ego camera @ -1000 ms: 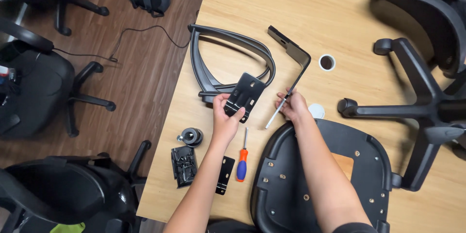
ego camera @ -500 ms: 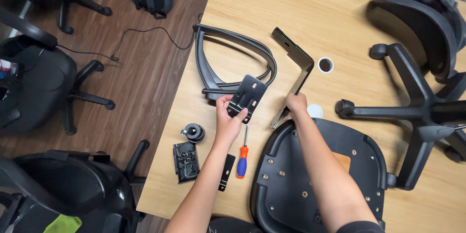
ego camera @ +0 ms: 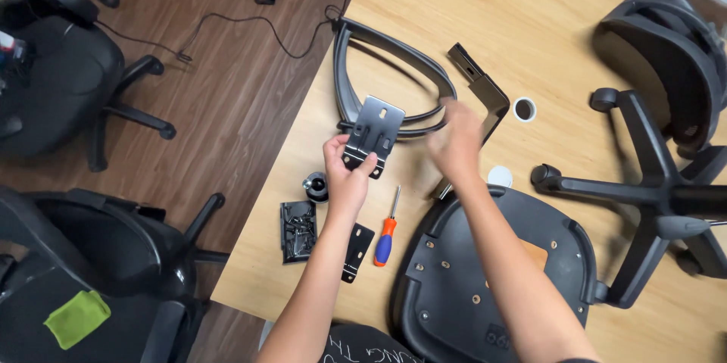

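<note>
My left hand [ego camera: 347,175] holds up a black metal bracket plate [ego camera: 372,133] by its lower edge, above the wooden table [ego camera: 545,7]. My right hand [ego camera: 456,142] is blurred, fingers apart, just right of the plate and over the black armrest loop [ego camera: 394,51]. It seems to hold nothing. A thin metal rod [ego camera: 442,191] lies by its wrist at the rim of the upturned black seat [ego camera: 492,280]. An orange-handled screwdriver [ego camera: 385,236] lies under my left forearm's right side.
On the table lie an L-shaped black bracket [ego camera: 485,90], a tape roll [ego camera: 524,109], a white cap [ego camera: 500,176], a flat black plate [ego camera: 356,252], a tray of screws [ego camera: 297,231], a round black part [ego camera: 316,186], and a wheeled chair base [ego camera: 651,196]. Office chairs [ego camera: 68,83] stand on the floor to the left.
My right hand has let go of the thin metal rod and risen toward the plate. My left hand has turned the plate more upright. The view has moved closer.
</note>
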